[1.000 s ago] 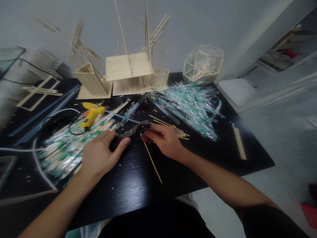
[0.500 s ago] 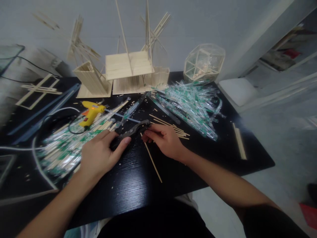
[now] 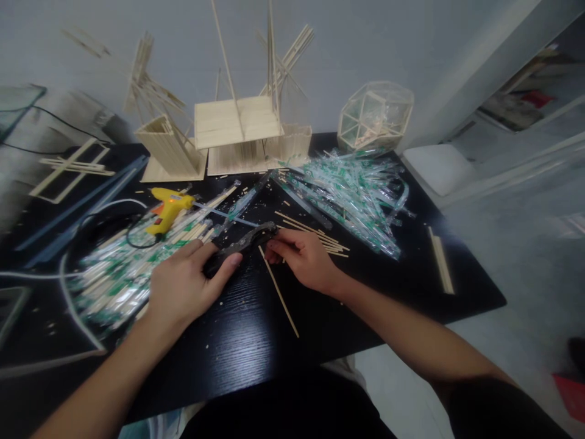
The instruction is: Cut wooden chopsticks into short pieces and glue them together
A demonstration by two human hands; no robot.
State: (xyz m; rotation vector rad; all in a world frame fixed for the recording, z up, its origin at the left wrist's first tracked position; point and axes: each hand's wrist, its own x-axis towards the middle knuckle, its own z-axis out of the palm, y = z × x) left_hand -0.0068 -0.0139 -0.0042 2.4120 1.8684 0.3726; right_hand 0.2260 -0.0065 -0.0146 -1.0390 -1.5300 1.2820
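Note:
My left hand (image 3: 189, 277) is wrapped round a dark hand tool (image 3: 244, 242) above the black table. At the far end of that tool, the fingers of my right hand (image 3: 301, 253) are pinched together; whatever small thing they hold is hidden. A thin wooden stick (image 3: 281, 296) slants from beside the tool's end toward the table's front edge. Behind my right hand, several loose sticks (image 3: 315, 235) lie fanned out. Wrapped sticks (image 3: 121, 271) are heaped left of my left hand, with a yellow glue gun (image 3: 169, 210) on top.
Crumpled clear wrappers (image 3: 361, 195) form a pile at the back right. Wooden stick structures (image 3: 240, 122) and a faceted clear container (image 3: 377, 116) stand along the back of the table (image 3: 379, 317). Two sticks (image 3: 441, 262) lie far right, a crossed frame (image 3: 70, 167) far left.

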